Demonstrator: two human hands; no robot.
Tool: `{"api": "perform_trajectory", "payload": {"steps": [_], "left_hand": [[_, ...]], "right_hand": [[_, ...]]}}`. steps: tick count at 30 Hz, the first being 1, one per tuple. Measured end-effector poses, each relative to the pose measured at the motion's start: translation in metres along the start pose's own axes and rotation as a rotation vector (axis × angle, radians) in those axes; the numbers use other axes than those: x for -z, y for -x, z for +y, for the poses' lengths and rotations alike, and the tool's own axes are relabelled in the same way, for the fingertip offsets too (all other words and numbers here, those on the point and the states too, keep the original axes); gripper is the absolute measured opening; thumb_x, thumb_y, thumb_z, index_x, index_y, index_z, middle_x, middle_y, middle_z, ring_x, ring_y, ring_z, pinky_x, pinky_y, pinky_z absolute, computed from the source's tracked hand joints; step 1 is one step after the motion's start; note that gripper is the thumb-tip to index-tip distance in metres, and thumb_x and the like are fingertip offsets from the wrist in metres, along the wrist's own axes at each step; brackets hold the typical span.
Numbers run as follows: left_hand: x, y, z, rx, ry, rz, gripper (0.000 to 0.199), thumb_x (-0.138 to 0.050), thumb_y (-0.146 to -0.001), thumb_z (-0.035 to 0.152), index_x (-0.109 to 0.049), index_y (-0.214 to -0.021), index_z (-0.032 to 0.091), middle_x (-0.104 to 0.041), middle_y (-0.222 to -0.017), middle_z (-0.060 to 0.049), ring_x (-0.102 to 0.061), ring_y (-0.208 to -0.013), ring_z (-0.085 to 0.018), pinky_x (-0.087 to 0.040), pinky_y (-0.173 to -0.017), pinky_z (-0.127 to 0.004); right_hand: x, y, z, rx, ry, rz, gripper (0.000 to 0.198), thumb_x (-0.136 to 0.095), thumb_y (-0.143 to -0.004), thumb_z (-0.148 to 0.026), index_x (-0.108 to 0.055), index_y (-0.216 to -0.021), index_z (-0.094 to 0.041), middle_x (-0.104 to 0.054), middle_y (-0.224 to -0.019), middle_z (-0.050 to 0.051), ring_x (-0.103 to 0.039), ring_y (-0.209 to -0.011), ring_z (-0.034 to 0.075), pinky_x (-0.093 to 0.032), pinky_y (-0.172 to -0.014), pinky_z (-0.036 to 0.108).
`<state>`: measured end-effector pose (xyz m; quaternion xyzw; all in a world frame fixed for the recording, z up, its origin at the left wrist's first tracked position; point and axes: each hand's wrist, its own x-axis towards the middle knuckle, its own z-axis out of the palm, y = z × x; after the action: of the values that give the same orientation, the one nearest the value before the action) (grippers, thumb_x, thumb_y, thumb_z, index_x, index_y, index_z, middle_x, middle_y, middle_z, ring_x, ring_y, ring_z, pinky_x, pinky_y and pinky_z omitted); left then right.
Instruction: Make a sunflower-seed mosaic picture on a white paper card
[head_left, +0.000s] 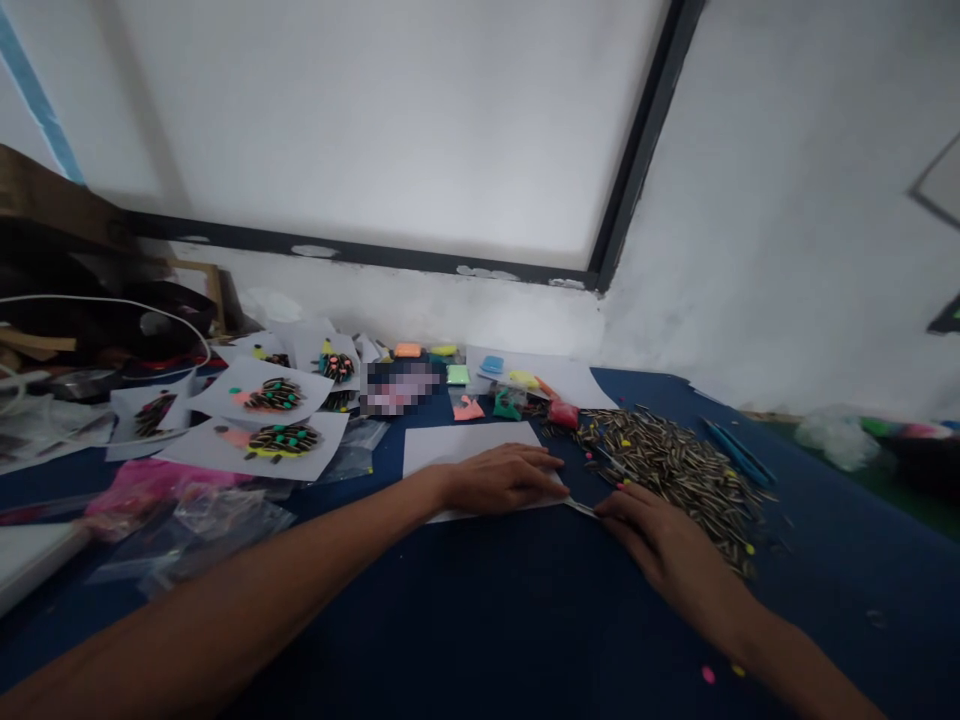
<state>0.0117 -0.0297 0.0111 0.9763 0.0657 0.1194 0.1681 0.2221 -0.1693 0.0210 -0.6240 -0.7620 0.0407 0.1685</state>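
Note:
My left hand (504,478) lies flat on a white sheet of paper (442,445), fingers stretched to the right over its edge. Just past the sheet's lower right corner, my right hand (664,540) pinches one end of a thin whitish strip (581,508). The strip's other end reaches the paper near my left fingertips; whether it is part of the sheet I cannot tell. Beyond my right hand spreads a heap of striped sunflower seeds (675,465), with small pink and yellow dots among them.
Blue tweezers (739,452) lie right of the seeds. Behind the paper are clay packets, among them red (564,414), green (508,403) and orange (409,350). Sheets with seed-covered hedgehog figures (283,440) lie at left, near plastic bags (217,525). A wall (525,320) bounds the back.

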Motion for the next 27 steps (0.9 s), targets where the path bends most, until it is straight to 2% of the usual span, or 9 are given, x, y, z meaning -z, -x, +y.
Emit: {"api": "perform_trajectory", "payload": {"steps": [10,16,22,27], "left_hand": [[-0.001,0.0,-0.002,-0.008,0.023,0.018,0.033,-0.04,-0.097,0.029,-0.055,-0.127,0.031,-0.043,-0.144,-0.002,-0.034,-0.135,-0.018,-0.028,-0.111,-0.037],[0.0,0.0,0.0,0.005,0.027,0.018,0.033,-0.041,-0.097,0.028,-0.057,-0.126,0.029,-0.044,-0.143,-0.003,-0.035,-0.135,-0.019,-0.028,-0.111,-0.037],[0.0,0.0,0.0,0.004,0.02,0.004,0.037,-0.04,-0.095,0.019,-0.055,-0.128,0.03,-0.043,-0.144,-0.001,-0.033,-0.136,-0.018,-0.028,-0.112,-0.037],[0.002,0.0,0.002,0.018,0.034,0.008,0.041,-0.041,-0.093,0.015,-0.05,-0.132,0.024,-0.043,-0.144,-0.004,-0.033,-0.136,-0.018,-0.026,-0.113,-0.038]], "right_hand": [[-0.001,-0.001,-0.008,-0.003,0.002,-0.011,0.027,-0.036,-0.095,-0.031,-0.062,-0.091,-0.024,-0.058,-0.088,0.005,-0.06,-0.078,0.017,-0.048,-0.069,0.031],[-0.002,-0.003,-0.013,-0.02,0.035,-0.007,0.026,-0.037,-0.095,-0.03,-0.062,-0.091,-0.024,-0.058,-0.088,0.005,-0.06,-0.08,0.018,-0.048,-0.07,0.031],[-0.005,-0.002,-0.015,0.004,0.038,0.008,0.027,-0.036,-0.095,-0.032,-0.061,-0.09,-0.024,-0.057,-0.087,0.005,-0.06,-0.078,0.018,-0.048,-0.07,0.03],[-0.007,-0.001,-0.016,0.01,0.04,0.035,0.026,-0.037,-0.095,-0.031,-0.061,-0.091,-0.024,-0.057,-0.087,0.005,-0.059,-0.079,0.018,-0.048,-0.072,0.032]]}}
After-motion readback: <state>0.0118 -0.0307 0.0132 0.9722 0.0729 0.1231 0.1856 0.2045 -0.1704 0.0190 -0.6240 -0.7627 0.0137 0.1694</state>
